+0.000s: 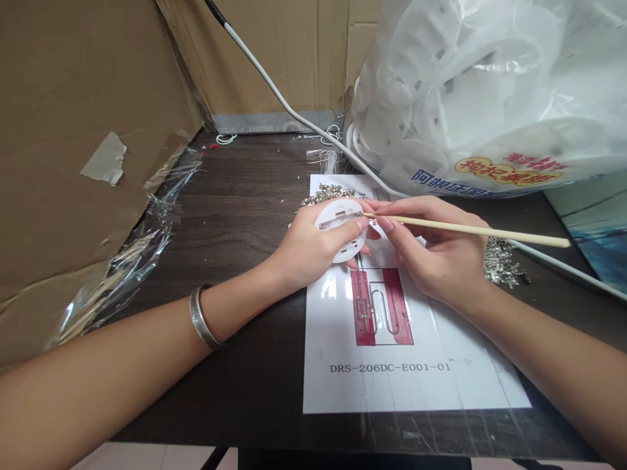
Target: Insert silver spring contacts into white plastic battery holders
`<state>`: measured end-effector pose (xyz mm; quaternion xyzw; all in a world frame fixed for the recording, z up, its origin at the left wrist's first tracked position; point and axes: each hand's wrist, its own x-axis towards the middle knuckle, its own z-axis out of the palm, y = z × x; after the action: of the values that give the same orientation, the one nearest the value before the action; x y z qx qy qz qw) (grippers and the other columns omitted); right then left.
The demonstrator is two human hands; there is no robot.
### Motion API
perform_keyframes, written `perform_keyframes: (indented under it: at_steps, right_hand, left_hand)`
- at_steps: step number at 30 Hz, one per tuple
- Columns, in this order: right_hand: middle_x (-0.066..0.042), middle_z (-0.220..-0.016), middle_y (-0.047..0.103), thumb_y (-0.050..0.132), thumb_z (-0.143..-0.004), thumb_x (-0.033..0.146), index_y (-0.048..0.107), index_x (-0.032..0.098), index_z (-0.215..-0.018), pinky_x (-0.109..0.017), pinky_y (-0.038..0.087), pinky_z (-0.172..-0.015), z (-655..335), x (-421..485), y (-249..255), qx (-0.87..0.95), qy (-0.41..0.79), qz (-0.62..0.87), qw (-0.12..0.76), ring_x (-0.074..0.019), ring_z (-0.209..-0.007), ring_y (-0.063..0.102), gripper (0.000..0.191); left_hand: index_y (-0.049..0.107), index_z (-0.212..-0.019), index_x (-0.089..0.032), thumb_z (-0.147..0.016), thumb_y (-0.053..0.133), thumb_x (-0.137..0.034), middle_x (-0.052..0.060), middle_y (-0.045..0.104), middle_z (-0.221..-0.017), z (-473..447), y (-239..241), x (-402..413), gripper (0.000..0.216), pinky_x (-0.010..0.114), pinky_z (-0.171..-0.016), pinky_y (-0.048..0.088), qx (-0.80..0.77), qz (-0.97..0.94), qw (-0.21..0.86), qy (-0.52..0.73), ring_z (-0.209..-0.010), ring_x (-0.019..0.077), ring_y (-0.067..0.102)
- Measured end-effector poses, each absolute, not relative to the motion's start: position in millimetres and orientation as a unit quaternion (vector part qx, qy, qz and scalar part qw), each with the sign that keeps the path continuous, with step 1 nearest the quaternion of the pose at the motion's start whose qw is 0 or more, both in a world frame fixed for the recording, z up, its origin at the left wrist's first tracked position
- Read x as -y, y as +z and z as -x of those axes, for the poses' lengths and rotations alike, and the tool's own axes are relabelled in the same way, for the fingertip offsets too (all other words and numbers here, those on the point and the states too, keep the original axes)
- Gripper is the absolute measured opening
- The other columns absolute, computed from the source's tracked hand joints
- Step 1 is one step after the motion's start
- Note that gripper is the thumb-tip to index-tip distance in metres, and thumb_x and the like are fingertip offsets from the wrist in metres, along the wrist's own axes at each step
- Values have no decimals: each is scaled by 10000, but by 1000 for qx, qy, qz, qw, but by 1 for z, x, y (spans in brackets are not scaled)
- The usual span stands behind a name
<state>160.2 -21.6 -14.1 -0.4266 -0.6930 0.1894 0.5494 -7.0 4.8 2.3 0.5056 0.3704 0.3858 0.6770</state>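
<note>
In the head view, the left hand (311, 245) is closed on a white disc (337, 211), thumb across its slotted face, which is turned toward the camera above the upper part of a printed sheet (343, 391). The right hand (435, 251), just right of the disc, pinches a wooden stick (470, 228) near its tip; the stick's long axis runs roughly sideways, tip at the disc's right edge, though whether the 2 touch I cannot tell.
</note>
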Motion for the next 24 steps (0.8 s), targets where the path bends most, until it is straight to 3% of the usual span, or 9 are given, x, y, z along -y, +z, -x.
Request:
perform_keyframes:
  at_steps: [9, 24]
  right_hand:
    - [-40, -1016, 793, 702, -872, 106, 774, 225, -1000, -324, 640, -633, -161, 22, -17, 695, 194, 404, 563, -204, -856, 765, 190]
    - [-33, -1002, 794, 695, -894, 157, 768, 246, -998, -366, 647, -636, -163, 22, -17, 700, 198, 414, 548, -237, -892, 770, 156]
  left_hand:
    - [648, -927, -105, -814, 681, -195, 30, 666, -831, 9, 0, -4, 148, 195, -455, 544, -370, -510, 673, 386, -617, 115, 671]
    - [662, -975, -96, -805, 699, -221, 31, 663, -782, 8, 2, -4, 214, 202, -458, 548, -376, -508, 676, 380, -621, 125, 666]
